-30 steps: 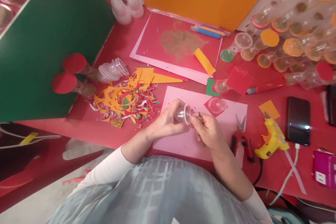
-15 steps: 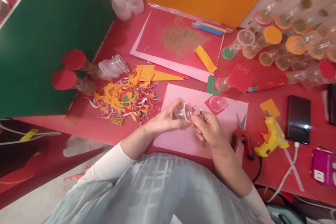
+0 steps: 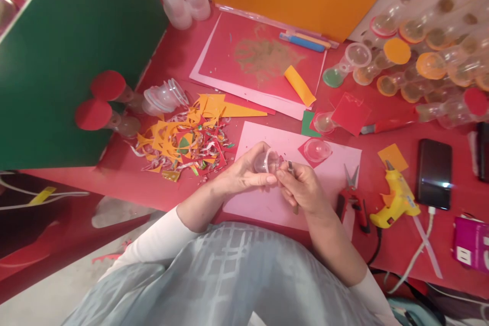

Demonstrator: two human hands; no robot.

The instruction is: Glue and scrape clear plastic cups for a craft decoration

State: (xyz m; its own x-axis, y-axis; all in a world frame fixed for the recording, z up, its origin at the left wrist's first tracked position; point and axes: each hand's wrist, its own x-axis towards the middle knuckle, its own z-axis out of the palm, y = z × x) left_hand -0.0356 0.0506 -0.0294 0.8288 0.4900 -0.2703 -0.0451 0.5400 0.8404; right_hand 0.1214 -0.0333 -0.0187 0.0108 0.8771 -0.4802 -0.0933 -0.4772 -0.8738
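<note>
Over a pink sheet (image 3: 263, 209), my left hand (image 3: 244, 170) is closed around a small clear plastic cup (image 3: 264, 162), its rim facing right. My right hand (image 3: 301, 186) pinches at the cup's rim side, where a bit of red shows. A slim metal tool (image 3: 291, 167) pokes out above and below its curled fingers; its kind is mostly hidden by them. Just beyond the hands, another clear cup (image 3: 318, 150) sits on a red paper square on the sheet. Red-handled snips (image 3: 352, 198) lie with blades apart beside my right hand.
A yellow glue gun (image 3: 399, 198) and a black phone (image 3: 434, 174) lie at the right. Orange and red paper scraps (image 3: 171, 140) heap up at the left, near stacked clear cups (image 3: 166, 97). Several joined-cup pieces (image 3: 435, 63) crowd the back right. A green panel (image 3: 76, 61) stands left.
The cup has turned slightly in my left hand, and my left thumb reaches further along its rim. My right fingers and the metal tool have shifted a little to the left.
</note>
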